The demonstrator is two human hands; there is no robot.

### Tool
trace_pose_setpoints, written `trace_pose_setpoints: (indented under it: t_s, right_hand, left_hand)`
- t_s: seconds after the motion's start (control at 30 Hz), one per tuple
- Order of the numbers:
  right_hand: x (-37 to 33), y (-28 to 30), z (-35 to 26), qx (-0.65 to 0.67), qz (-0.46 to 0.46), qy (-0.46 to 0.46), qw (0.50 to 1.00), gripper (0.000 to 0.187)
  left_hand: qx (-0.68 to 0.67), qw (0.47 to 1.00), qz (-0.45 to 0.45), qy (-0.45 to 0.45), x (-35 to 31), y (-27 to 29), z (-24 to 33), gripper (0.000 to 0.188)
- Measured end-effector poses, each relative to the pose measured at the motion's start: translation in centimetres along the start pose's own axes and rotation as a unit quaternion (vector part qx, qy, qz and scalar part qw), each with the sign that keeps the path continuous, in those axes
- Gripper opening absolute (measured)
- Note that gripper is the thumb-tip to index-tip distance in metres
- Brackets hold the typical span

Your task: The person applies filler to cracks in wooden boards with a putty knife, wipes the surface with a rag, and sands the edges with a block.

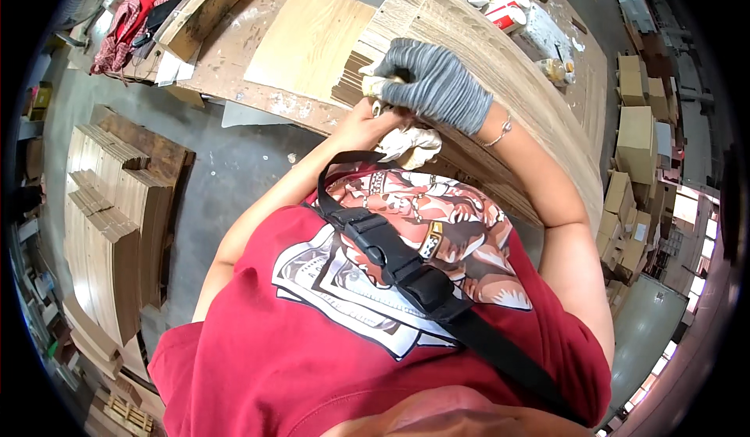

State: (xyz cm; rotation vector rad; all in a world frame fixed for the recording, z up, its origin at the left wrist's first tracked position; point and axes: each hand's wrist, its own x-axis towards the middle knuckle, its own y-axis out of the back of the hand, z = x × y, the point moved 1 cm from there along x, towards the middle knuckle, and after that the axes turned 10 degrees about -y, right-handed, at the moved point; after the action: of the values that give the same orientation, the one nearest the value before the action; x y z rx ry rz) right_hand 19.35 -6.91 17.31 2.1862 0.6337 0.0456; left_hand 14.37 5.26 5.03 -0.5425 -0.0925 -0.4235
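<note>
Both my hands meet at the near edge of the worktable, in front of my chest. My left hand [366,124] is bare, its fingers closed around a bunched white cloth [414,148] that hangs below. In a grey striped glove with pale fingertips, my right hand [437,89] curls inward just above and against the left. What its fingers pinch is hidden. Right beside and beneath the hands lies a stack of wood-grain panels [469,54], its stepped ends showing near the gloved fingertips. A lighter wood panel [312,39] lies flat to the left of them.
A thick wooden beam [211,11] and a red checked cloth [129,35] lie at the table's left. Red-and-white cans [508,17] and plastic wrapping stand at the far right. Stacked panels [101,226] rest on the floor at left; cardboard boxes [637,144] line the right.
</note>
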Motion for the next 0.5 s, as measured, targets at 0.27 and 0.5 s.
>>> trace_pose_setpoints:
  t_s: [0.27, 0.5]
  right_hand:
    - [2.4, 2.9, 3.5, 0.06, 0.028, -0.033, 0.997, 0.03]
    - [1.9, 4.6, 10.3, 0.471, 0.131, -0.097, 0.867, 0.024]
  left_hand:
    - [0.129, 0.981, -0.076, 0.12, -0.4, 1.1, 4.0, 0.026]
    - [0.067, 0.984, 0.147, -0.079, -2.1, 6.1, 8.7, 0.022]
